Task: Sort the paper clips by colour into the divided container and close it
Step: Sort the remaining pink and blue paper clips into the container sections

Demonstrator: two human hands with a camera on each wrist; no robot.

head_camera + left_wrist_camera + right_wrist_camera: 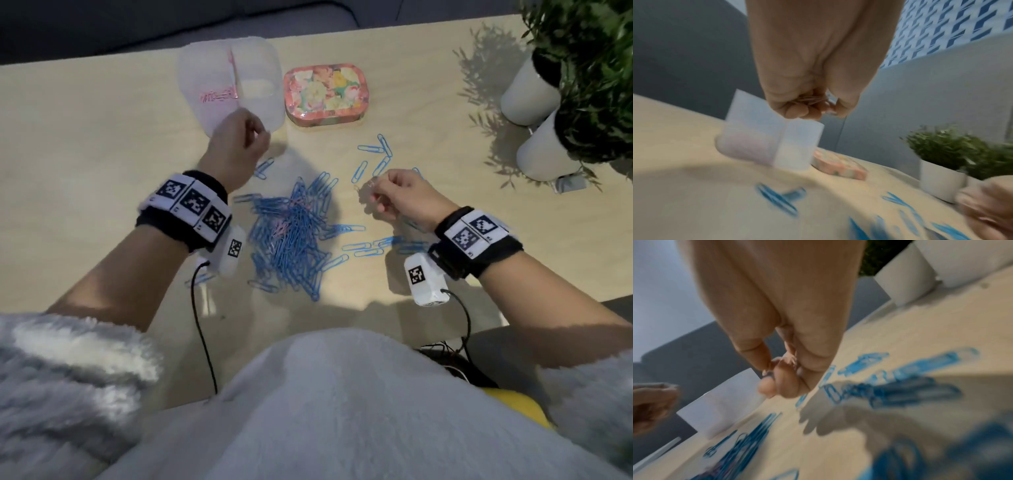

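A translucent divided container [255, 73] stands open at the back of the table, with pink clips [219, 96] in its left compartment; it shows too in the left wrist view [756, 138]. My left hand [258, 132] hovers at its near edge, fingers curled round several pink clips [812, 99]. A big heap of blue clips [294, 236] with a few pink ones mixed in lies in the middle. To its right, raised off the table, my right hand [376, 192] pinches a pale clip [366, 183] between thumb and fingertips [766, 386].
A floral tin [325, 92] sits right of the container. Loose blue clips [376, 154] are scattered around my right hand. Two white pots [544, 150] with green plants stand at the table's right edge. Cables hang from both wrist cameras.
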